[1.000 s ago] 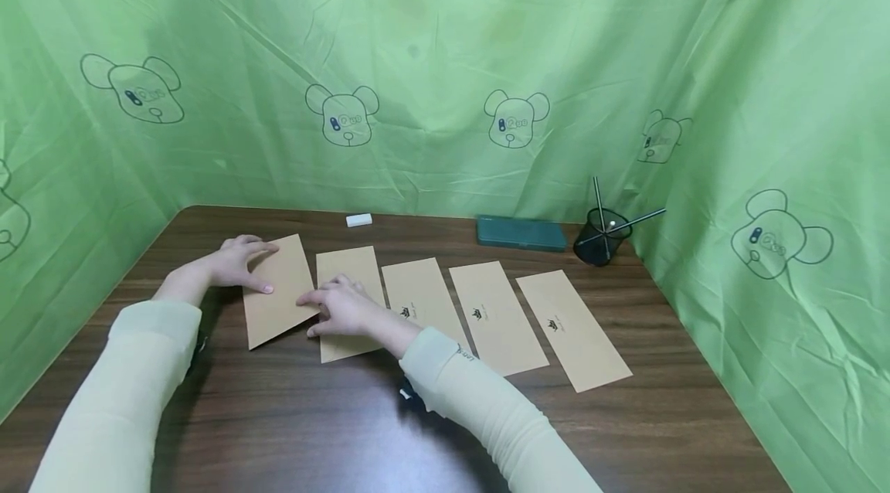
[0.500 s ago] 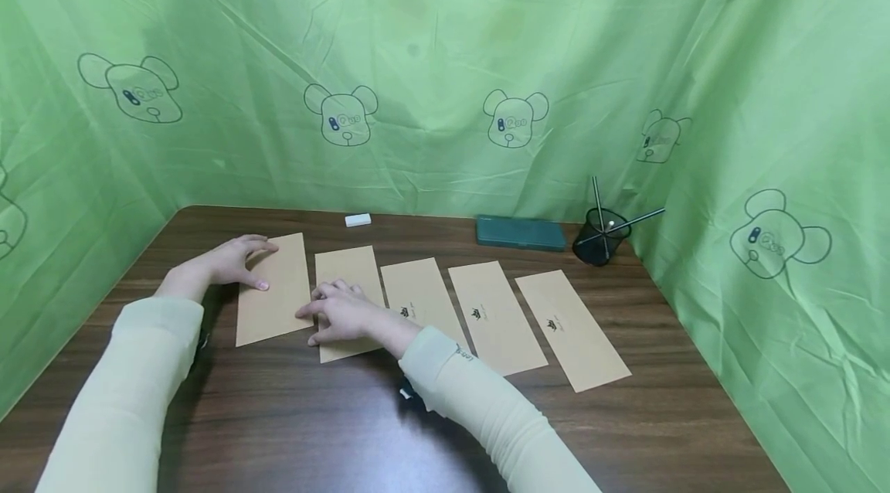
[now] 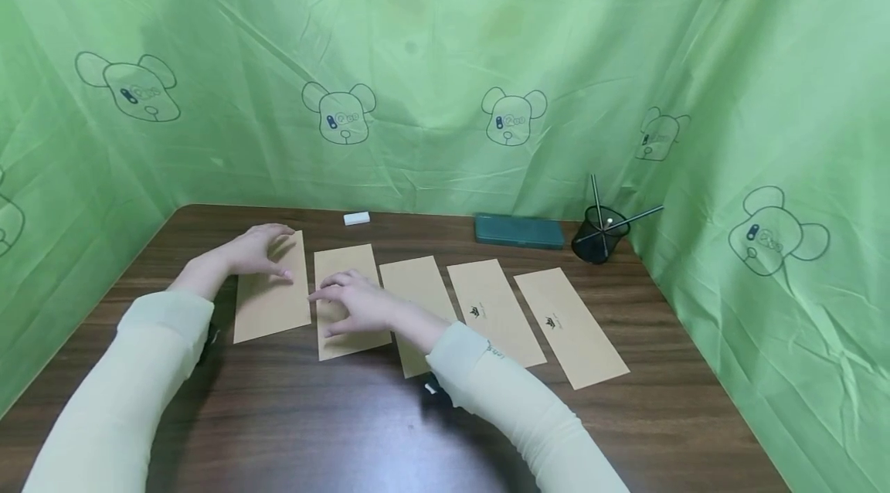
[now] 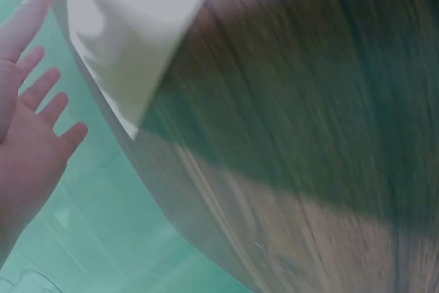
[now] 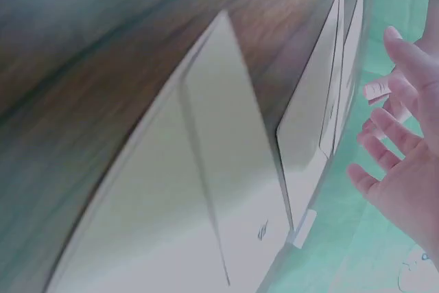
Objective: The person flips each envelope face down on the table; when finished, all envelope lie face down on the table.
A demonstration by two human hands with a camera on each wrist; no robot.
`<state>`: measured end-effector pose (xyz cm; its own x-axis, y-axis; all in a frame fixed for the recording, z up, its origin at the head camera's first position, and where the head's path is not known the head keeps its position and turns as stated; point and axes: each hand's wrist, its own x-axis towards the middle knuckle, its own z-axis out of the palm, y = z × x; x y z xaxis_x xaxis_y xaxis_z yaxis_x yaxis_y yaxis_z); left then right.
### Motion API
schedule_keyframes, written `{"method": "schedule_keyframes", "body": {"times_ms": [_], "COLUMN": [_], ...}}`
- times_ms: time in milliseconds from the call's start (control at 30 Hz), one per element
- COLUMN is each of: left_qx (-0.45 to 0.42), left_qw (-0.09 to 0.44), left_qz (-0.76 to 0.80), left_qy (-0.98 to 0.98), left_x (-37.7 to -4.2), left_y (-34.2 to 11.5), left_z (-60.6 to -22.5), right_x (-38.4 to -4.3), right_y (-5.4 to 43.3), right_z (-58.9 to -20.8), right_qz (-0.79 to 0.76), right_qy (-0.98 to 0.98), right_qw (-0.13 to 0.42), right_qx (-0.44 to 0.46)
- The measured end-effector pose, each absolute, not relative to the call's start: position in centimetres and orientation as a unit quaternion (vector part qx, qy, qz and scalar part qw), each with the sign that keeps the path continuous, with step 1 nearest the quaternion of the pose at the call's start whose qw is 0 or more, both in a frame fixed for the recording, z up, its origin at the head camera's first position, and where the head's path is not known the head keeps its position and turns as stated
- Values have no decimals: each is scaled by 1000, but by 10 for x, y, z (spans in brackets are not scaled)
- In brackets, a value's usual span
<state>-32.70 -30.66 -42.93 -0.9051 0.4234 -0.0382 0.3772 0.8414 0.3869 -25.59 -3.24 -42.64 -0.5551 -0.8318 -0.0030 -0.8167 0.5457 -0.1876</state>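
Two hands (image 3: 256, 252) over tan envelopes (image 3: 267, 309), arms (image 3: 132, 369) extended, fingers (image 5: 394, 128) spread

Arms I'm running remotely are dressed pretty plainly, tbh. The left sleeve (image 3: 104, 392) and right sleeve (image 3: 535, 419) are both long and pale cream, and each ends in a wide, smooth band. On my screen the left cuff (image 3: 167, 314) and right cuff (image 3: 450, 354) look a touch greener. The right arm's got small dark lettering (image 3: 495, 351) just behind the cuff, on the far edge, too tiny for me to read. Nearer me, that fabric wrinkles up. A dark wrist piece (image 3: 210, 338) peeks out beneath my left cuff; there's another dark unit (image 3: 434, 381) under the right, with a little white bit (image 3: 430, 389).
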Motion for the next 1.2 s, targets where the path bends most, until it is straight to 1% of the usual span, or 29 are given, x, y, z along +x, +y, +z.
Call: {"method": "schedule_keyframes", "body": {"times_ms": [100,333,500,833,933,1200], "left_qx": [205,215,217,225,225,237], "left_qw": [50,65,57,48,49,51], "left_qz": [203,246,231,207,208,217], "left_qy": [956,943,947,951,951,945], "left_x": [-324,-313,-305,-305,-306,-311], "left_y": [-294,-274,-269,-266,-265,-261], "left_z": [-428,-436,-444,-461,-461,-459], "right_x": [-254,-245,-240,-234,-234,-239], "right_y": [-19,14,29,41,43,45], "right_z": [-425,-424,-430,-439,-438,-442], "right_qz": [-85,-77,-68,-35,-32,-18], "right_qy": [877,879,892,903,904,905], "right_qw": [40,39,40,58,64,56], "right_qx": [-472,-468,-445,-425,-422,-421]}}
